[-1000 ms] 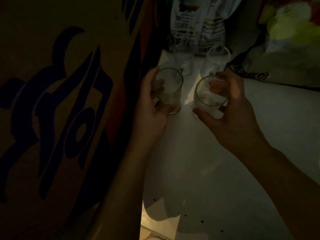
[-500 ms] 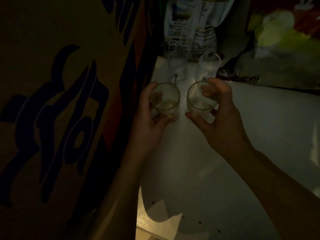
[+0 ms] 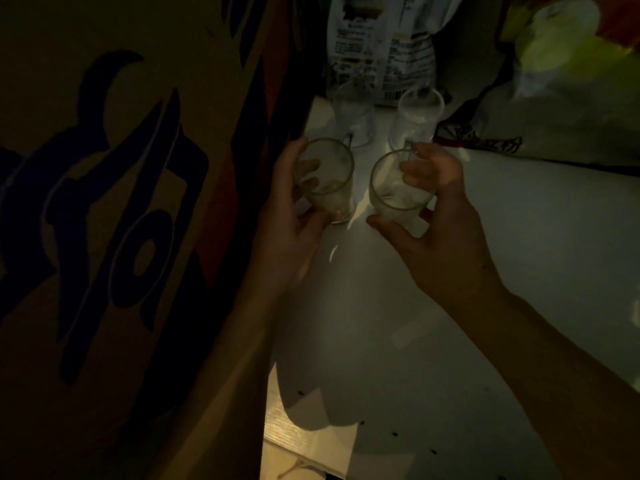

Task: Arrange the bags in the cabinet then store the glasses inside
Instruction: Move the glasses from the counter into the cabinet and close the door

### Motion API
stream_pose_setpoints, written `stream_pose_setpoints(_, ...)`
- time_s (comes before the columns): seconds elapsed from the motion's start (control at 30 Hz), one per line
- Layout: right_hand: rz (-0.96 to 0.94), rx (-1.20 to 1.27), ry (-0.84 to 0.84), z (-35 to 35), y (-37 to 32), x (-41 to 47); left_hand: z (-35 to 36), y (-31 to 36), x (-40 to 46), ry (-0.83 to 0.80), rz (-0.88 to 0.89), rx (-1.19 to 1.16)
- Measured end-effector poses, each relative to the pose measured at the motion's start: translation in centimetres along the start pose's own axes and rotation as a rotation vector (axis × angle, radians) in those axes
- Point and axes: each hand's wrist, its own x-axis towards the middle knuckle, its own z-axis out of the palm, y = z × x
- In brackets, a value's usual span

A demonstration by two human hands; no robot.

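Glass (image 3: 327, 180) in left fingers (image 3: 304, 168) | glass (image 3: 396, 188) in right fingers (image 3: 420, 171) | shelf (image 3: 519, 271) rightward open

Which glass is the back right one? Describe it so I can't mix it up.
Start at the printed white bag standing at the back of the shelf. The back right glass stands just before it, untouched, directly behind the glass the right hand grips.

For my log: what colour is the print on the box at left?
Dark blue on the brown box, head view.
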Motion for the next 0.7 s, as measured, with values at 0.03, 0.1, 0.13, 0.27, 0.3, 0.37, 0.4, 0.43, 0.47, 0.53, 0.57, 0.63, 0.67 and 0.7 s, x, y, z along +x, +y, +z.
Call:
stream_pose_setpoints(0.03,0.002,0.002,-0.006,0.0,-0.1,-0.1,0.0,-0.1,0.0,-0.001,-0.004,-0.001)
stream_pose_setpoints(0.1,0.011,0.012,-0.008,0.0,-0.2,-0.3,-0.1,-0.1,0.1,0.002,-0.013,0.001)
stream_pose_setpoints(0.13,0.011,0.013,-0.003,0.0,-0.2,-0.3,0.0,-0.2,0.2,0.001,-0.009,0.005)
stream_pose_setpoints(0.27,0.020,-0.002,-0.003,0.0,-0.6,-0.4,0.0,-0.1,0.0,0.002,0.001,0.042)
stream_pose_setpoints(0.3,0.025,0.000,-0.012,-0.1,-0.7,-0.4,-0.1,0.0,0.0,0.004,0.004,0.052)
stream_pose_setpoints(0.37,0.063,0.021,-0.048,-0.3,-0.9,-0.6,-0.1,0.4,-0.2,0.003,0.008,0.075)
stream_pose_setpoints(0.4,0.101,0.018,-0.060,-0.6,-1.0,-0.9,0.1,0.7,-0.5,-0.011,0.001,0.084)
stream_pose_setpoints(0.43,0.142,-0.014,-0.057,-1.0,-1.0,-1.5,0.4,1.1,-0.8,-0.027,-0.010,0.096)
stream_pose_setpoints(0.47,0.175,-0.074,-0.036,-1.6,-1.0,-2.3,0.7,1.5,-1.3,-0.010,-0.001,0.145)
stream_pose_setpoints(0.53,0.229,-0.259,0.036,-3.4,-0.7,-4.5,1.3,2.5,-3.2,0.167,0.101,0.360)
stream_pose_setpoints(0.57,0.278,-0.376,0.060,-4.6,-0.4,-5.7,1.8,2.9,-4.5,0.276,0.169,0.466)
stream_pose_setpoints(0.63,0.458,-0.598,0.003,-7.1,0.0,-7.7,3.2,3.3,-7.7,0.318,0.203,0.645)
stream_pose_setpoints(0.67,0.568,-0.677,-0.074,-8.2,0.2,-8.4,4.0,3.3,-9.2,0.209,0.181,0.738)
stream_pose_setpoints(0.7,0.660,-0.723,-0.157,-8.9,0.3,-8.8,4.9,3.0,-10.5,0.025,0.118,0.831)
